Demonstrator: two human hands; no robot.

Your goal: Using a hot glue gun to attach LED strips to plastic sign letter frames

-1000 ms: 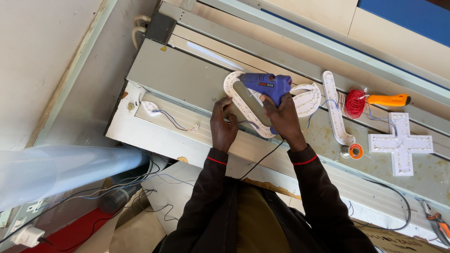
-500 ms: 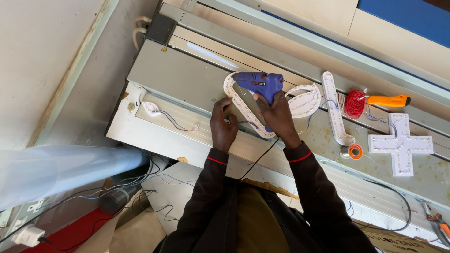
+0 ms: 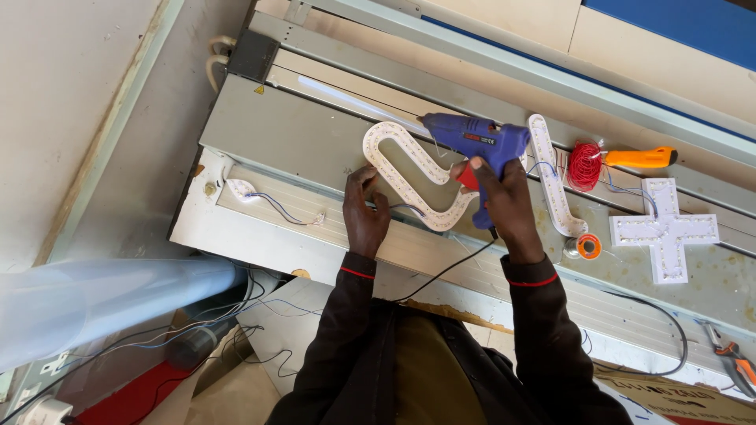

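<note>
The glue gun (image 3: 476,142), blue with a red trigger, lies across the upper bend of a white S-shaped letter (image 3: 409,175) on the grey workbench (image 3: 291,142), its nozzle pointing left. The right hand (image 3: 504,201) grasps its handle, fingers clenched around the grip. The left hand (image 3: 366,208) rests on the bench just below the letter, fingers curled down and touching thin wires there. Further right lie a straight white letter (image 3: 551,177), a spool of red wire (image 3: 584,165), an orange knife (image 3: 639,157) and a white cross (image 3: 668,230).
</note>
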